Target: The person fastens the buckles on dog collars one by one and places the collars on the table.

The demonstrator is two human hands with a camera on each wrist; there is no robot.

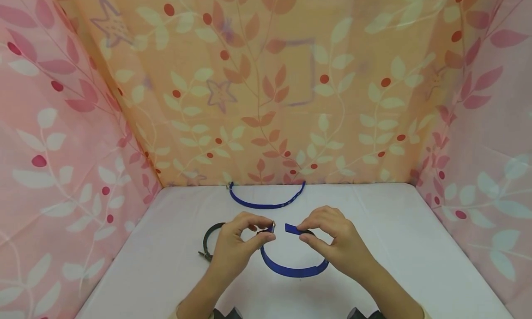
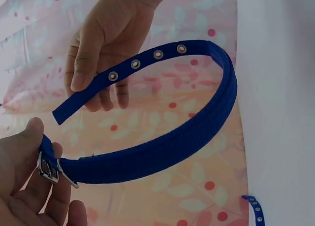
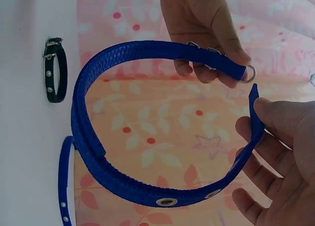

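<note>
A blue pet collar is held up in an unfastened loop between both hands, its two ends apart. My left hand pinches the end with the metal buckle and ring between thumb and fingers. On the other side, my right hand grips the strap close to its plain tip, thumb against fingers. Several metal eyelets run along that strap, as the left wrist view shows. A thicker padded band forms the rest of the curve.
Behind the hands, a second blue collar lies in an arc near the white table's back edge. A black collar, fastened in a loop, is left of my left hand. Flowered cloth surrounds the table's back and sides.
</note>
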